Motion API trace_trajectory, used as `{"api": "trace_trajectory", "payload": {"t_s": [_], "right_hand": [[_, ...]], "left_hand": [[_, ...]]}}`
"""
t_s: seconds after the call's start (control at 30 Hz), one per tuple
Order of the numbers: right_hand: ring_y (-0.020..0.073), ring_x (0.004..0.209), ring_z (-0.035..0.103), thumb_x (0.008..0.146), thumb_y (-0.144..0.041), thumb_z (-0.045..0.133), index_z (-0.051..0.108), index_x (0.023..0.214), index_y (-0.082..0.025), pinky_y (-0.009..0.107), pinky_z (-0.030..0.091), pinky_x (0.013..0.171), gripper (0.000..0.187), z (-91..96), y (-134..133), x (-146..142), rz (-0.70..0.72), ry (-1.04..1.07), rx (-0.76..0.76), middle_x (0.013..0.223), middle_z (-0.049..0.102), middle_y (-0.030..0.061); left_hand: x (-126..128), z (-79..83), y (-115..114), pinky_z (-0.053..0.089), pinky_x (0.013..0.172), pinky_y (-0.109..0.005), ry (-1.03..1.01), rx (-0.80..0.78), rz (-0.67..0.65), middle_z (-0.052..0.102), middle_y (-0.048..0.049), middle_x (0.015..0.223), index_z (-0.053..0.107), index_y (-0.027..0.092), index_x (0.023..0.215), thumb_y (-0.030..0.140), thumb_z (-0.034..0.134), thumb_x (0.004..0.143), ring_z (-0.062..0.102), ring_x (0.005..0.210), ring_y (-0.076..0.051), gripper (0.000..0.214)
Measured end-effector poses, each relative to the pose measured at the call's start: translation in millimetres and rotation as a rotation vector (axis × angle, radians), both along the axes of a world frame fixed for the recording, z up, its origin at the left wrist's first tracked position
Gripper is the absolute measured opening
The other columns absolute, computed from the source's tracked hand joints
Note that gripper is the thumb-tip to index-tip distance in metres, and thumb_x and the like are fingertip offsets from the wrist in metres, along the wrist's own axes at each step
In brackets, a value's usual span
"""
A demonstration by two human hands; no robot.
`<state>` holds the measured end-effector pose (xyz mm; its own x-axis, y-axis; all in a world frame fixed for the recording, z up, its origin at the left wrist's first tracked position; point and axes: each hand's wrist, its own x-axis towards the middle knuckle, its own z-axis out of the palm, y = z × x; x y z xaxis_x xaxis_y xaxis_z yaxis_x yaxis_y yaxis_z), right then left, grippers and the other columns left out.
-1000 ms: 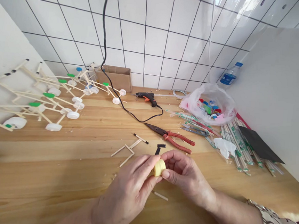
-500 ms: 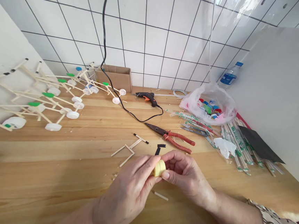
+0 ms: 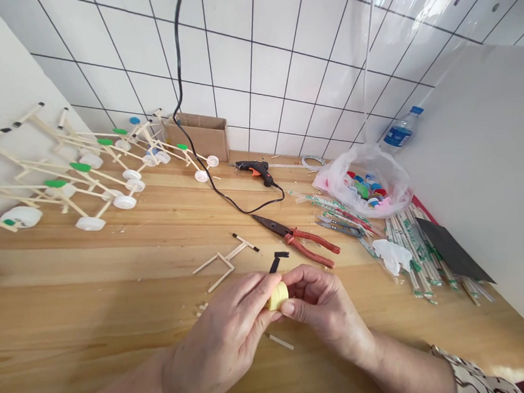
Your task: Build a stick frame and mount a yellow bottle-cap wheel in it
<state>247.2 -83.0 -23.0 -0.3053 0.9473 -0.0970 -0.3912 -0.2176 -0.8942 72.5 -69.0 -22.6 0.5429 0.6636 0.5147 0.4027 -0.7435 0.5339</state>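
Note:
Between my two hands is a small round yellow bottle cap (image 3: 278, 296), with a line running round its side. My left hand (image 3: 227, 328) grips its left side between thumb and fingers. The thumb and fingertips of my right hand (image 3: 325, 309) close on its right side. Just beyond my fingers lie black strips (image 3: 276, 261) on the wooden table. A small stick frame (image 3: 226, 260) with black-tipped ends rests ahead of my left hand. Below the cap a loose short stick (image 3: 280, 342) shows beside my left thumb.
Red-handled pliers (image 3: 299, 236) and a black glue gun (image 3: 256, 170) with its cord lie ahead. Several stick models with white wheels (image 3: 91, 223) stand at left by a cardboard box (image 3: 203, 135). A bag of caps (image 3: 368, 181), snips (image 3: 342, 227) and wrapped sticks (image 3: 407, 246) are at right.
The whole view has shifted very slightly. Both hands keep the same grip on the yellow bottle cap, with no clear movement of it.

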Motion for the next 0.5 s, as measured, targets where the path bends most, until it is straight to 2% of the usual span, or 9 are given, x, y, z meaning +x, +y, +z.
{"api": "trace_trajectory", "payload": {"t_s": [0.33, 0.5], "right_hand": [[0.0086, 0.065, 0.066, 0.069, -0.018, 0.080, 0.064, 0.085, -0.014, 0.019, 0.055, 0.064, 0.023, 2.1, 2.4, 0.0, 0.000, 0.041, 0.018, 0.075, 0.071, -0.0004], [0.0088, 0.063, 0.066, 0.067, -0.020, 0.081, 0.062, 0.084, -0.014, 0.020, 0.056, 0.062, 0.026, 2.9, 1.5, -0.3, 0.004, 0.027, -0.004, 0.073, 0.070, -0.0010]], "left_hand": [[-1.4, -6.8, 2.5, 0.051, 0.076, -0.024, -0.022, 0.031, -0.003, 0.064, -0.0087, 0.098, 0.050, 0.015, 0.120, 0.020, 0.048, 0.092, 0.063, 0.086, -0.017, 0.028], [-3.5, -5.7, 2.6, 0.049, 0.082, -0.024, 0.013, -0.036, -0.038, 0.062, -0.0083, 0.102, 0.049, 0.015, 0.121, 0.015, 0.049, 0.091, 0.060, 0.091, -0.017, 0.030]]}}
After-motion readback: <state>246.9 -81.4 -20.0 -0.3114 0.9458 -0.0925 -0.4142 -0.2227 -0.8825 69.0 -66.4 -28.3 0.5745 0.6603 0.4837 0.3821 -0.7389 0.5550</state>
